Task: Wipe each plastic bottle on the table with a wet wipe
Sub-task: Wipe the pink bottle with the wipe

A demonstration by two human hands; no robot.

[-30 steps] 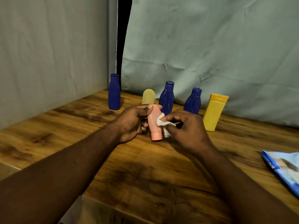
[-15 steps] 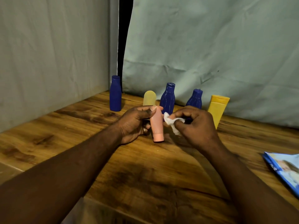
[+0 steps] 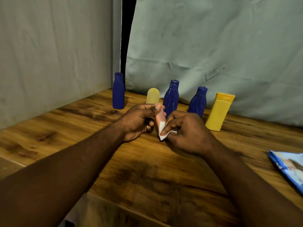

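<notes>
My left hand [image 3: 137, 122] grips a small pink bottle [image 3: 160, 116] above the wooden table [image 3: 147, 177], thumb across its top. My right hand [image 3: 185, 130] pinches a white wet wipe [image 3: 163, 131] and presses it against the bottle's lower part, which the wipe hides. Behind stand a blue bottle [image 3: 118, 90] at far left, a pale yellow bottle [image 3: 152, 95], two ribbed blue bottles [image 3: 171, 97] [image 3: 198, 101], and a yellow bottle [image 3: 218, 111] at the right.
A blue wet wipe pack [image 3: 290, 167] lies at the table's right edge. Grey cloth [image 3: 213, 46] hangs behind the bottles and on the left wall. The table's front edge runs across the lower left.
The wipe has moved down from the pink bottle's upper side to its lower end. My left hand has tilted the bottle slightly and kept its grip.
</notes>
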